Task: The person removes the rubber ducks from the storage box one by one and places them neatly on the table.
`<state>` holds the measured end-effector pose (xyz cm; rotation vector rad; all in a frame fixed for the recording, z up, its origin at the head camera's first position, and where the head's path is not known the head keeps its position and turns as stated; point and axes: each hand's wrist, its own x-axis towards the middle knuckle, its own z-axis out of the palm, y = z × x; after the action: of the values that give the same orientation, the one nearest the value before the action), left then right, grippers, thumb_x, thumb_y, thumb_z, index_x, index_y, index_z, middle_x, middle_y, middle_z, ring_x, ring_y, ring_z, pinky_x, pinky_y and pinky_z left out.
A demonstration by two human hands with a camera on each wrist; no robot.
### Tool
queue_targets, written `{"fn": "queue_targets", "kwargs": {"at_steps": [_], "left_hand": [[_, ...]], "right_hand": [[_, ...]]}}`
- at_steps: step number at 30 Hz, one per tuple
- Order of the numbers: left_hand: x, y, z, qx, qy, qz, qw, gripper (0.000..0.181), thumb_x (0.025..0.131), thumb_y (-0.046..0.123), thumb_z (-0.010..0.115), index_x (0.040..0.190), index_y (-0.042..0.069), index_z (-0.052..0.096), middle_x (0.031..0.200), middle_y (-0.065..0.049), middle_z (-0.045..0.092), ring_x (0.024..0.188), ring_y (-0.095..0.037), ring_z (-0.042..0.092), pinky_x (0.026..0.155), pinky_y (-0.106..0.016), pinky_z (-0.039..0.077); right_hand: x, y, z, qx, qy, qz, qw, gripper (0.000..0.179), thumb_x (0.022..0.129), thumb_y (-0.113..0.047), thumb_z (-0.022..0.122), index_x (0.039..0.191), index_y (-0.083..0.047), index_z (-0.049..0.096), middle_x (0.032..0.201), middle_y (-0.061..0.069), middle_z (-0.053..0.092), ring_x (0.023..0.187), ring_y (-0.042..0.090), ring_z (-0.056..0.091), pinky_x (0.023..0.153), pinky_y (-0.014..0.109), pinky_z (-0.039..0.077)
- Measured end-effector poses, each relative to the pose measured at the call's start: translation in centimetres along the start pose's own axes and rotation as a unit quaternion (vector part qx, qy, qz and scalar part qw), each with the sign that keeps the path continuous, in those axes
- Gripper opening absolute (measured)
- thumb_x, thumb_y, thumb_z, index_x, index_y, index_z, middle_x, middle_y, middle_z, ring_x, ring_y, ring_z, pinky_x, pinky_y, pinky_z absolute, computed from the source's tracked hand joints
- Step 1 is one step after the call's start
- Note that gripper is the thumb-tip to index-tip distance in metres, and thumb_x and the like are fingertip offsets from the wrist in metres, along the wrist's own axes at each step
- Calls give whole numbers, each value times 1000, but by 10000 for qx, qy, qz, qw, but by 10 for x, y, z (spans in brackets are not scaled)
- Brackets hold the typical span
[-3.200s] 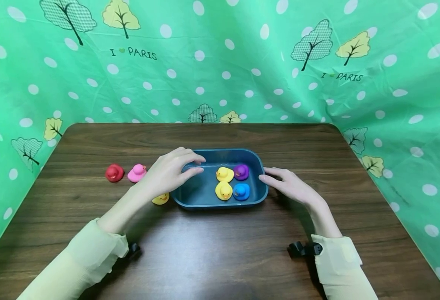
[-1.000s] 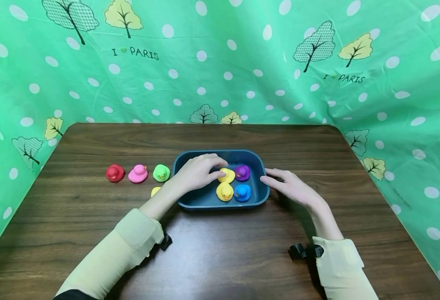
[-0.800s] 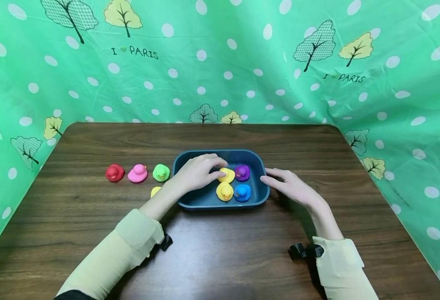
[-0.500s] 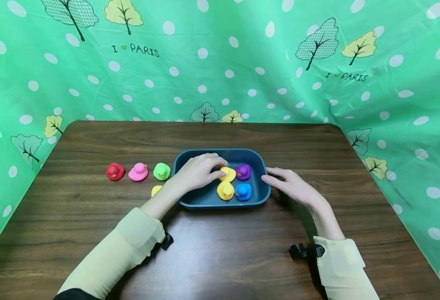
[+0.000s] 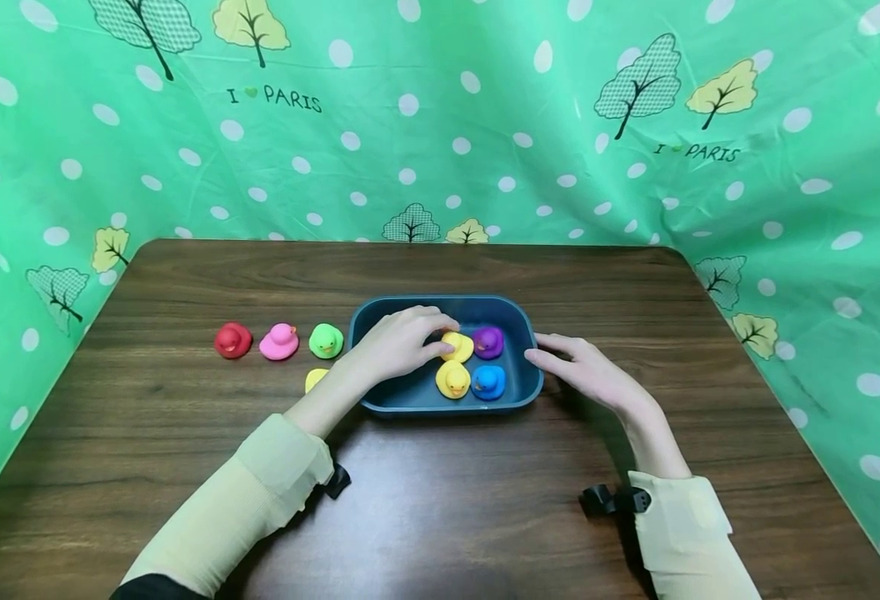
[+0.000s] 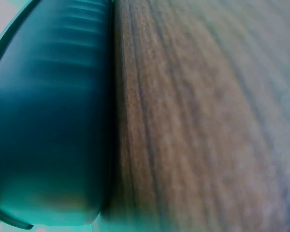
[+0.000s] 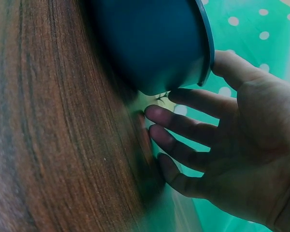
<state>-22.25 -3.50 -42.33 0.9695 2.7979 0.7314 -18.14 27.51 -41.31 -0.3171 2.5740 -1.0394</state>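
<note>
My left hand (image 5: 402,343) reaches over the near-left rim of a dark blue tray (image 5: 410,408). Its thumb and fingers are curled round a yellow rubber duck (image 5: 460,347), partly covering it. Beside that duck in the tray sit a second yellow duck (image 5: 452,380), a purple duck (image 5: 488,342) and a blue duck (image 5: 488,382). At the tray's right end my right hand (image 5: 586,371) rests loosely, thumb at the rim. In the right wrist view, the fingers of my right hand (image 7: 222,125) spread beside the tray's outer wall (image 7: 150,43). The left wrist view hides my left hand.
Left of the tray, on the dark wooden table (image 5: 440,500), stand a red duck (image 5: 233,341), a pink duck (image 5: 279,342) and a green duck (image 5: 326,341). My left forearm partly covers another yellow duck (image 5: 316,379). A green dotted curtain (image 5: 440,108) hangs behind.
Since the oldest frame my left hand has moved right, from the tray's left end to the upper yellow duck, uncovering the green duck. Lately both hands stay put; the view shifts slightly.
</note>
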Motion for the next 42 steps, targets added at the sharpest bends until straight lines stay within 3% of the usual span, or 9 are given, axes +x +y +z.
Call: {"fn": "queue_targets", "kwargs": {"at_steps": [22,42], "left_hand": [[1,-1,0,-8,-92,158,9998,35,101,34,67,132,19,69,131,-2,70,124,-22,64,105,-42,55],[1,2,-1,10,-30,15,10000,35,102,34,65,133,19,68,134,-2,69,128,-23,62,107,-44,53]], "right_hand": [[1,1,-1,54,-33,-4,10000,60,105,-50,53,153,-14,50,155,17,53,149,40,43,119,66,34],[0,1,-1,85,-52,-43,9999,59,105,-49,53,153,-14,50,154,16,54,147,39,45,118,66,35]]}}
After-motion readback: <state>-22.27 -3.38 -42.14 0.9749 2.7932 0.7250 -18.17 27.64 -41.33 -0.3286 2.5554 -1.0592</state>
